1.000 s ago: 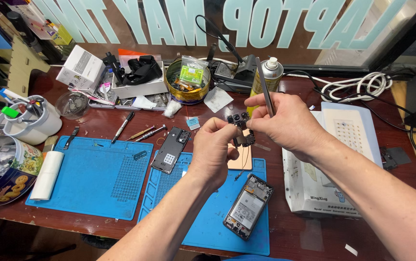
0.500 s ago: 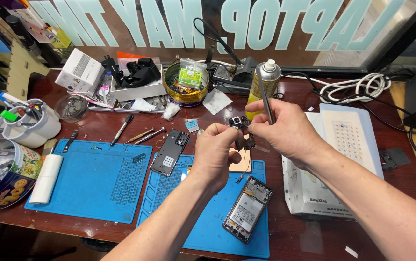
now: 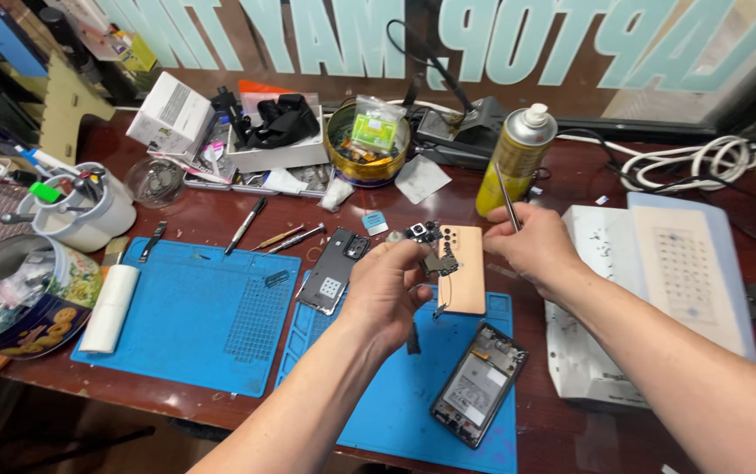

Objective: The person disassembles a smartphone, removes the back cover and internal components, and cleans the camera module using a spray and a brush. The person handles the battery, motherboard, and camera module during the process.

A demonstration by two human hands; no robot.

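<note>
- Fingers of the left hand (image 3: 388, 285) pinch a small circuit board (image 3: 435, 254) above the blue mat (image 3: 396, 395); it looks light, thin and fragile, best held by its edges.
- Right hand (image 3: 536, 246) grips tweezers (image 3: 507, 200), fingers pressed together.
- Behind, a gold tin (image 3: 369, 167) holds packets; a white cup (image 3: 88, 215) holds tools.

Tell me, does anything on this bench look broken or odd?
The phone on the blue mat lies open, back off, its insides showing. Its peach back cover lies apart. The left hand holds a small loose part.
</note>
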